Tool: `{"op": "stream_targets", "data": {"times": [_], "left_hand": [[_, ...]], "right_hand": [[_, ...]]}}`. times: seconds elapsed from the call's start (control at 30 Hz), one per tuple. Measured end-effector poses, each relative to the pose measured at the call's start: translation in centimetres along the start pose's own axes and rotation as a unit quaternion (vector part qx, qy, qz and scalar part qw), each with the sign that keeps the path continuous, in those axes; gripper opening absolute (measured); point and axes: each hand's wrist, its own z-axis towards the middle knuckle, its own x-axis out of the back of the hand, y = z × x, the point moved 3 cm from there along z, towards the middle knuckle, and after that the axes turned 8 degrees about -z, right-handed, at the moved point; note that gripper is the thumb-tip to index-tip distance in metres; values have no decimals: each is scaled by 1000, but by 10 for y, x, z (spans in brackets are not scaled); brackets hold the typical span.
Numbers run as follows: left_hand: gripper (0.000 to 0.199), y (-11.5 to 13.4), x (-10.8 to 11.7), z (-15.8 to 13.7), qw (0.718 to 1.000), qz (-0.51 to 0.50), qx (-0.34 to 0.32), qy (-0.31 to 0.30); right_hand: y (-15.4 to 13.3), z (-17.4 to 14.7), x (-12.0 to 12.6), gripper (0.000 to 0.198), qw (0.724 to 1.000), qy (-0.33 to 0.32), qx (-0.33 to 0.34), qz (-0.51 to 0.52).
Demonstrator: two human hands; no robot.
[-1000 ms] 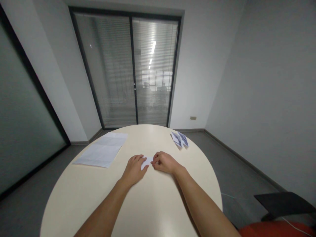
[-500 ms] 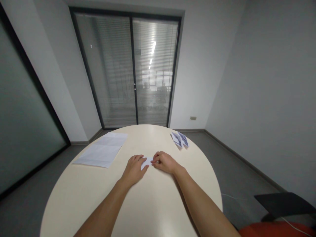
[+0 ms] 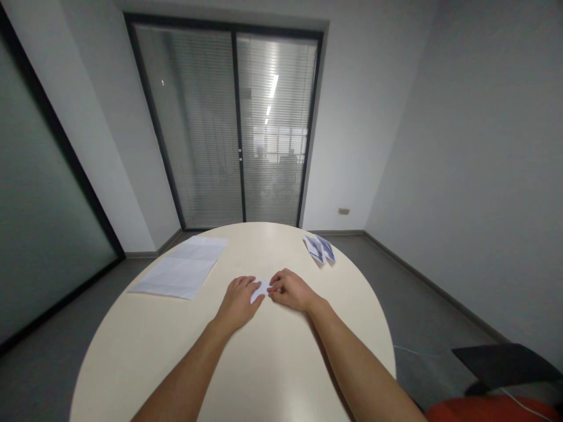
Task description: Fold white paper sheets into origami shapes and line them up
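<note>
A small piece of white paper [image 3: 262, 289] lies on the round table between my two hands, partly hidden under the fingers. My left hand [image 3: 240, 298] holds it down at its left side, fingers over the far part and thumb at the near edge. At the paper's right edge, the bent fingers and thumb of my right hand [image 3: 291, 289] pinch it. How the paper is folded under my fingers cannot be made out.
Large white sheets [image 3: 182, 269] lie at the table's [image 3: 264, 363] left side. Folded paper pieces with dark printing [image 3: 319, 249] sit near its far right edge. A black and red chair [image 3: 505, 363] stands at lower right, and glass doors with blinds [image 3: 229, 129] are beyond the table.
My right hand's fingers have shifted very slightly at the paper's right edge. My left hand stays in place, and the other papers have not moved.
</note>
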Motion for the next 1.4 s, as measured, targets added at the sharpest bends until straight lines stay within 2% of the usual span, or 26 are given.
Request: {"op": "stream_targets", "data": {"times": [0.13, 0.37, 0.6, 1.13, 1.4], "left_hand": [[37, 0, 0, 1, 1000, 2, 2, -3], [36, -1, 1, -1, 1000, 4, 8, -8], [35, -1, 2, -1, 1000, -3, 5, -5], [32, 6, 4, 1, 1000, -1, -11, 9], [30, 8, 8, 1, 999, -33, 3, 29]], "right_hand": [[-1, 1, -3, 17, 1000, -6, 3, 11], [12, -3, 0, 15, 998, -9, -63, 22], [14, -4, 0, 17, 996, 0, -84, 26], [-4, -1, 1, 21, 1000, -6, 9, -1], [-6, 0, 1, 24, 1000, -6, -1, -6]]}}
